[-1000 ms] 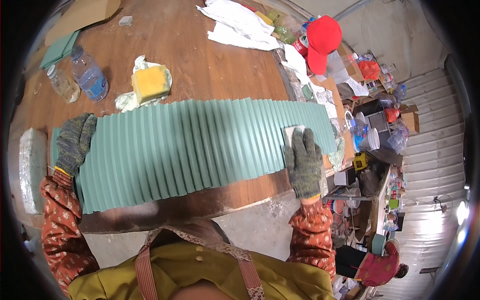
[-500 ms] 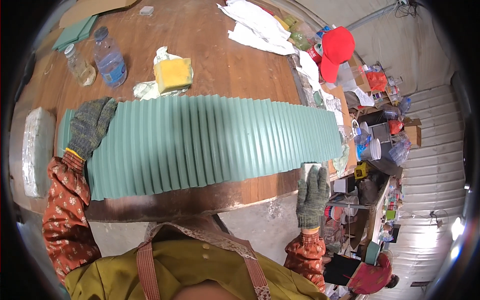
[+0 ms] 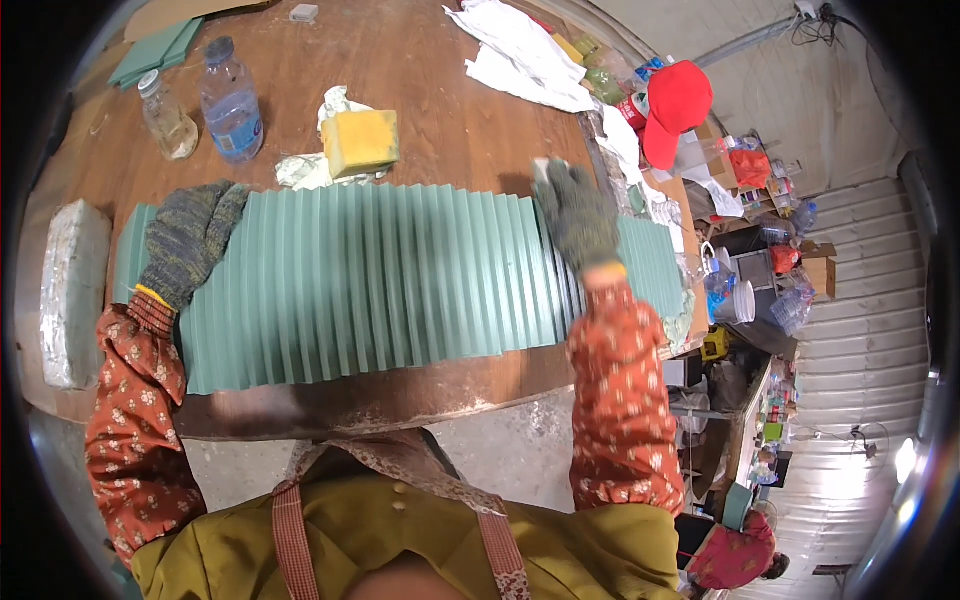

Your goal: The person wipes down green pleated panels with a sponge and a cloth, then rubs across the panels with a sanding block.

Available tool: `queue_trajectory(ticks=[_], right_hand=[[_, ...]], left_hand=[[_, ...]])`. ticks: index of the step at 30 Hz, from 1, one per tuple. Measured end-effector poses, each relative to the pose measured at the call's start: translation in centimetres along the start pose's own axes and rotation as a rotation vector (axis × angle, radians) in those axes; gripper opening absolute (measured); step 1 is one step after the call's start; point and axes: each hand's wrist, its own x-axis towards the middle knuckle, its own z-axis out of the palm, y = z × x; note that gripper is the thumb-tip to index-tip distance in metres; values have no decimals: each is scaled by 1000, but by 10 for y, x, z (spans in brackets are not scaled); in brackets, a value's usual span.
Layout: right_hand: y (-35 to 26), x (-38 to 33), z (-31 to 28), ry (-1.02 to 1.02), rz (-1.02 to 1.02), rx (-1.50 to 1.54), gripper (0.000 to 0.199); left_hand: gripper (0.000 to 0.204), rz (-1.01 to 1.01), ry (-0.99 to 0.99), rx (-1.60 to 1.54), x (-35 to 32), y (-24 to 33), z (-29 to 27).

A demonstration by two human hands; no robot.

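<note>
A long row of overlapping pale green strips [image 3: 400, 280], ridged like pleats, lies across the wooden table. My left hand [image 3: 190, 243], in a dark grey knitted glove, rests on its left end with the fingers laid flat. Over the right part of the row is my right hand [image 3: 580, 215], gloved alike and slightly blurred. A small white block [image 3: 541, 167] shows at its fingertips, by the row's far edge; the palm hides the rest. Beyond the row, a yellow sponge-like block [image 3: 361, 142] sits on crumpled pale wrapping [image 3: 303, 171].
Two bottles, a small glass one [image 3: 168, 122] and a plastic one [image 3: 231, 105], stand at the far left. A plastic-wrapped block [image 3: 73, 295] lies left of the row. White cloths [image 3: 520, 60] and a red cap [image 3: 678, 110] are far right. A person [image 3: 735, 555] is at lower right.
My right hand has swept from the row's near edge to its far edge, carrying the white block. My left hand stays on the left end.
</note>
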Motion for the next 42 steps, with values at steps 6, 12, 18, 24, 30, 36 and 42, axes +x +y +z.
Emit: queue_trajectory(ticks=[6,12,18,24,30,36,42], right_hand=[[1,33,-9,-169,53,83,48],[-24,9,-11,-2,-116,65,43],[-64,-41,-25,15,-53,-94,45],[-46,-153,-41,94,-148,-256,46],[-50,-66,-19,107,-132,-222,38],[-23,39,15,58,-219,-128,42],[-85,-30,-21,-17,-59,-83,38]], left_hand=[[32,83,58,108,0,0,-1],[40,-211,-63,-173,11,13,-17],[42,-267,-118,-151,3,10,-44],[37,-142,-134,-85,11,9,-12],[35,-30,-76,5,3,3,-2],[35,-203,-140,-130,20,18,-17],[33,-63,-60,-35,4,6,-12]])
